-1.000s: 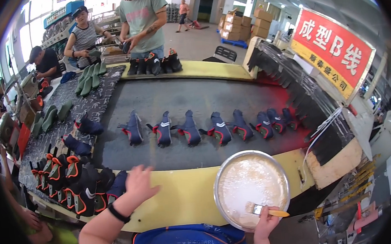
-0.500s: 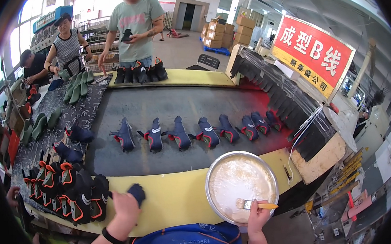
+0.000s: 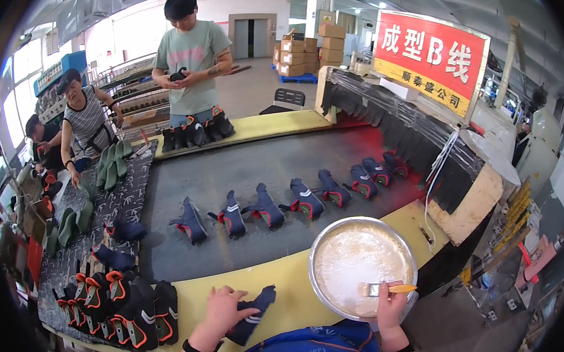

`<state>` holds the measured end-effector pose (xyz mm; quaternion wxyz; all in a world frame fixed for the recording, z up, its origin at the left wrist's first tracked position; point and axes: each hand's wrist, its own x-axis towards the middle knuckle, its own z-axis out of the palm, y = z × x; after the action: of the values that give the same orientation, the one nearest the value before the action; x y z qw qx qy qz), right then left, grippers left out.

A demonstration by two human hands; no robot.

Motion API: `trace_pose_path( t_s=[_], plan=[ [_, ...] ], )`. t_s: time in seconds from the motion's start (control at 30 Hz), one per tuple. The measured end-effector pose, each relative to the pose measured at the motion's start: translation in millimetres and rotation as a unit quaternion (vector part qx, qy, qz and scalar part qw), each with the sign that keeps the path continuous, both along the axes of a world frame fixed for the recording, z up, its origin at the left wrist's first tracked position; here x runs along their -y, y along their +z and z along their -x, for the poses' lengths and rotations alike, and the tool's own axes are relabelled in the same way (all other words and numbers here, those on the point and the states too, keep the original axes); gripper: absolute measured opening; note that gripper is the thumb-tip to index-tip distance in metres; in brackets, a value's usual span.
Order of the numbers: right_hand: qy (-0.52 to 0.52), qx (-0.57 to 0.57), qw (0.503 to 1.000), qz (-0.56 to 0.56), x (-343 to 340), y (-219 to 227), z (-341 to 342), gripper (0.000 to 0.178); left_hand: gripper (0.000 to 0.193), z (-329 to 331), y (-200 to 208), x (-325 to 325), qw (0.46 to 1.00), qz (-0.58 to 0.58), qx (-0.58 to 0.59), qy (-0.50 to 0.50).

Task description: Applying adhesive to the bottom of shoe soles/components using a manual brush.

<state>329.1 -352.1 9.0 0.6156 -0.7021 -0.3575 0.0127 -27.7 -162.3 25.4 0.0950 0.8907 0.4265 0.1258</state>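
Note:
My left hand (image 3: pixel 224 312) rests at the near yellow ledge with its fingers apart, touching the left edge of a dark navy shoe upper (image 3: pixel 259 311) that lies there. White stripes mark this upper. In my right hand (image 3: pixel 389 306) is a paintbrush (image 3: pixel 402 288) with a yellow handle, its bristles low over the white paste. That paste fills the bottom of a round metal basin (image 3: pixel 314 264), which stands at the right of the ledge. Beyond, a row of navy shoe uppers (image 3: pixel 266 207) with red trim lies across the dark conveyor belt (image 3: pixel 185 175).
Stacked black-and-orange shoe uppers (image 3: pixel 131 321) stand left of my left hand. Green shoe lasts (image 3: pixel 110 166) lie on the patterned side table. A black-curtained machine (image 3: pixel 416 148) bounds the belt's right end. Across the belt a person (image 3: pixel 194 65) handles a dark piece; others work at left.
My left hand has moved right and set the navy upper on the ledge. My right hand keeps the brush over the basin. The view has shifted; the person opposite now uses both hands.

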Motion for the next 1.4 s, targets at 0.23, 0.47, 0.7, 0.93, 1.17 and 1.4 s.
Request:
trace_pose_path(
  t_s=[0.23, 0.47, 0.7, 0.93, 1.17, 1.4],
  plan=[
    [-0.011, -0.019, 0.999, -0.032, -3.7, -5.1, -1.4, 0.015, 0.114, 17.2, 2.9, 54.3, 0.956, 0.225, -0.086, 0.168],
    [0.003, -0.138, 0.985, -0.100, -6.0, 2.8, -4.1, 0.008, 0.095, 4.1, -17.0, 63.4, 0.971, 0.178, 0.041, 0.156],
    [-0.014, -0.313, 0.936, -0.160, -8.1, 26.1, -20.6, 0.023, 0.082, 1.2, -39.1, 28.9, 0.964, 0.223, 0.114, 0.094],
    [0.039, 0.049, 0.993, 0.105, -15.4, 30.2, -25.7, 0.023, 0.064, -22.7, -2.4, 35.7, 0.641, 0.619, 0.446, 0.076],
    [0.074, 0.111, 0.961, 0.242, -31.8, 29.1, -21.1, 0.026, 0.069, -58.9, 50.0, 46.3, 0.659, 0.633, 0.407, -0.004],
    [0.014, 0.137, 0.983, 0.118, -26.7, 61.1, -20.5, 0.017, 0.061, -90.6, 56.7, 36.5, 0.615, 0.706, 0.351, -0.014]
  ],
)
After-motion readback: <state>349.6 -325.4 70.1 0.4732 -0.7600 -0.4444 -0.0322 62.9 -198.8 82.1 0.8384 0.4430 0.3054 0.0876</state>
